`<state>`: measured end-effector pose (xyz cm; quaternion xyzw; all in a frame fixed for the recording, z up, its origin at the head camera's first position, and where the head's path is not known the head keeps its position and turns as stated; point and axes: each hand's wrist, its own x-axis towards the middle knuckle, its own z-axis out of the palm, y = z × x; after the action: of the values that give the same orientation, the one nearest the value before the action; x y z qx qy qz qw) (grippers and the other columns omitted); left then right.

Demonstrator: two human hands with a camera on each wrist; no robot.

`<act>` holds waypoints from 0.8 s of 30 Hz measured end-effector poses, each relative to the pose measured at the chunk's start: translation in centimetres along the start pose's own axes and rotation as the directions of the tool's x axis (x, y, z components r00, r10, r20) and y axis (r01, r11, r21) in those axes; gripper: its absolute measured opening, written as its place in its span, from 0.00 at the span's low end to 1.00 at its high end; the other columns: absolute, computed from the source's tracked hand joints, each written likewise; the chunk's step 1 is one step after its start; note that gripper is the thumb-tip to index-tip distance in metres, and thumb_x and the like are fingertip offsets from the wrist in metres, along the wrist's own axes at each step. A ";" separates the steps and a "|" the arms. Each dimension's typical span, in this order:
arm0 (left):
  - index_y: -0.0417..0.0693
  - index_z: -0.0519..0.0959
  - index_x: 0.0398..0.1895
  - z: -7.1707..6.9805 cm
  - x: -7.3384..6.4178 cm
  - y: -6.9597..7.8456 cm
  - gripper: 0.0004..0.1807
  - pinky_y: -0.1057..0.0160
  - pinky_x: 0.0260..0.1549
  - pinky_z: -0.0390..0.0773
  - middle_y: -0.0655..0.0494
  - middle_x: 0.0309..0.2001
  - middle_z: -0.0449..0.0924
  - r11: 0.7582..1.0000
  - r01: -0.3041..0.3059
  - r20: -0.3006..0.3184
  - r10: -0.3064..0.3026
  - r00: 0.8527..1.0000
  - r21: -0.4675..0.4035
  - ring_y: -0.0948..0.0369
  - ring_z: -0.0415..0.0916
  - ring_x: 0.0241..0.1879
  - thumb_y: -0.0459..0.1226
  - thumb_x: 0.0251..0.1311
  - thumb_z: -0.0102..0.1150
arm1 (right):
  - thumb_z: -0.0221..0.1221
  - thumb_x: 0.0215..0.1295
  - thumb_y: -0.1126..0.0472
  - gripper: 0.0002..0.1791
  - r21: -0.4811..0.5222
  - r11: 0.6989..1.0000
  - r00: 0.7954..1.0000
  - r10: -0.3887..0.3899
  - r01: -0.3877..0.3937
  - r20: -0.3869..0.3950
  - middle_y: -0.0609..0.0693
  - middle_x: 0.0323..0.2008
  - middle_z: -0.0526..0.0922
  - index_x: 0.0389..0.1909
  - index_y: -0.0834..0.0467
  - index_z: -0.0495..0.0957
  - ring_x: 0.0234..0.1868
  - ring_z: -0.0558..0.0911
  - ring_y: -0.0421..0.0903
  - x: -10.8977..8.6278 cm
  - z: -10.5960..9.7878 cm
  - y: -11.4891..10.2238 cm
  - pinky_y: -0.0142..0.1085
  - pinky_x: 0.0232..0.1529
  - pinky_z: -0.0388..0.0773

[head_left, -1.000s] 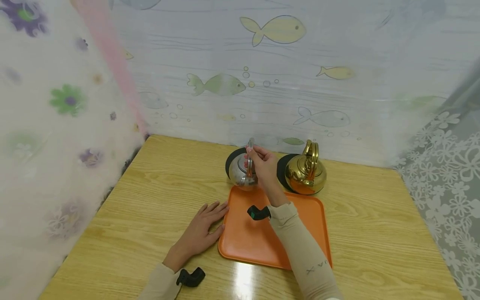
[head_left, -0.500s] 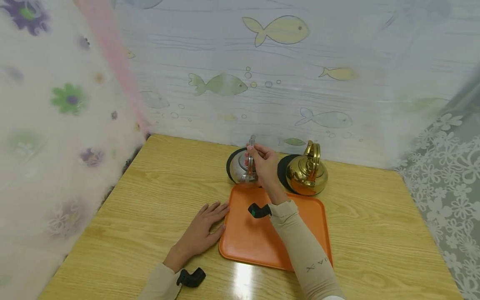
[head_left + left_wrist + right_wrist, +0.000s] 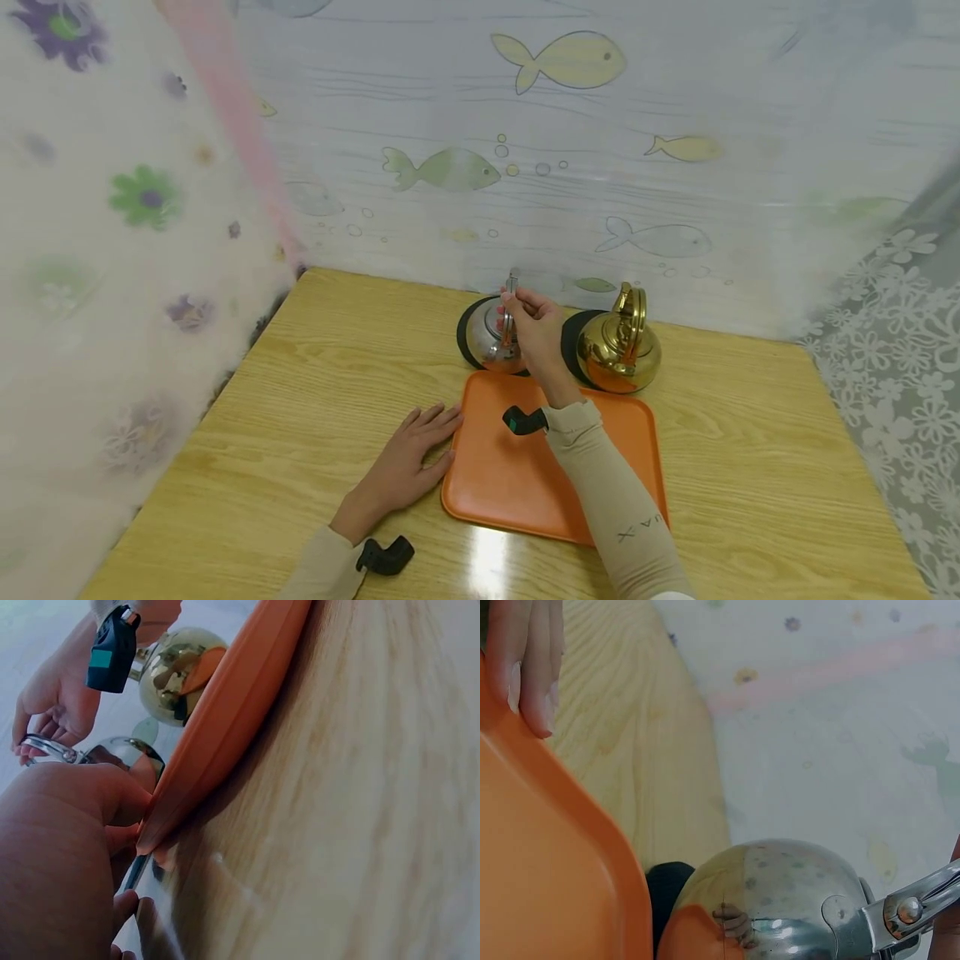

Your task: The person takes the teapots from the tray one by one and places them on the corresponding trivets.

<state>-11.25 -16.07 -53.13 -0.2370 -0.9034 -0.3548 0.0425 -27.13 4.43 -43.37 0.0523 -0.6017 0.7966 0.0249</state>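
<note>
A small silver kettle (image 3: 484, 340) stands on a round black mat (image 3: 463, 337) behind the orange tray (image 3: 502, 483). My right hand (image 3: 540, 333) grips its upright handle with fingers and thumb; the right wrist view shows the kettle's shiny body (image 3: 780, 900) beside the tray corner. My left hand (image 3: 408, 462) lies on the table with fingers spread, its fingertips touching the tray's left edge. In the left wrist view the left hand (image 3: 60, 847) is close to the tray's rim (image 3: 232, 742).
A gold kettle (image 3: 618, 354) stands to the right of the silver one, partly over another round black mat (image 3: 572, 346). The wooden table (image 3: 300, 400) meets a fish-patterned curtain (image 3: 420, 100) at the back. Flowered sheets hang at both sides.
The silver kettle has shifted slightly back from the tray's rear edge onto its mat, still in my right hand. My left hand keeps its place. The head view has drifted a little.
</note>
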 end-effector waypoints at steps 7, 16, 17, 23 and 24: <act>0.46 0.72 0.72 0.0 -0.1 0.0 0.28 0.36 0.74 0.54 0.54 0.74 0.67 1.000 0.000 -0.001 0.000 1.000 -0.006 0.48 0.59 0.76 0.45 0.72 0.58 | 0.61 0.73 0.64 0.23 -0.017 1.000 1.000 0.007 -0.007 -0.010 0.67 0.42 0.86 0.64 0.70 0.74 0.24 0.86 0.40 0.2 0.0 0.2 0.31 0.26 0.85; 0.46 0.72 0.72 0.0 0.0 0.0 0.29 0.36 0.74 0.53 0.54 0.74 0.67 1.000 -0.005 -0.004 0.005 1.000 -0.009 0.48 0.59 0.76 0.45 0.71 0.58 | 0.61 0.72 0.63 0.22 -0.028 1.000 1.000 -0.011 0.011 -0.005 0.65 0.38 0.87 0.61 0.71 0.77 0.22 0.85 0.40 0.6 0.1 0.3 0.32 0.27 0.85; 0.46 0.72 0.72 0.0 0.0 0.0 0.29 0.36 0.74 0.53 0.54 0.74 0.67 1.000 -0.004 -0.003 0.004 1.000 -0.010 0.48 0.59 0.76 0.45 0.71 0.58 | 0.61 0.72 0.63 0.21 -0.033 0.999 1.000 -0.012 0.012 -0.003 0.63 0.37 0.87 0.61 0.72 0.77 0.21 0.85 0.40 0.6 0.1 0.2 0.32 0.26 0.85; 0.46 0.73 0.72 0.0 -0.1 -0.1 0.28 0.36 0.74 0.54 0.54 0.74 0.67 1.000 -0.009 -0.007 0.009 1.000 0.000 0.48 0.60 0.76 0.44 0.71 0.58 | 0.60 0.74 0.62 0.22 -0.053 0.999 1.000 -0.002 0.003 0.018 0.51 0.31 0.88 0.63 0.72 0.76 0.23 0.86 0.42 0.8 -0.2 0.2 0.31 0.27 0.85; 0.46 0.73 0.72 0.0 -0.1 -0.1 0.28 0.35 0.74 0.54 0.54 0.74 0.67 1.000 -0.012 -0.008 0.012 1.000 0.002 0.48 0.60 0.76 0.44 0.71 0.58 | 0.60 0.74 0.63 0.23 -0.054 0.999 1.000 0.002 -0.001 0.020 0.49 0.30 0.88 0.64 0.72 0.75 0.23 0.86 0.41 0.9 -0.2 0.2 0.31 0.28 0.86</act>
<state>-11.22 -16.14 -53.24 -0.2408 -0.9021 -0.3548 0.0484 -28.07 4.59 -43.50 0.0593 -0.6232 0.7795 0.0196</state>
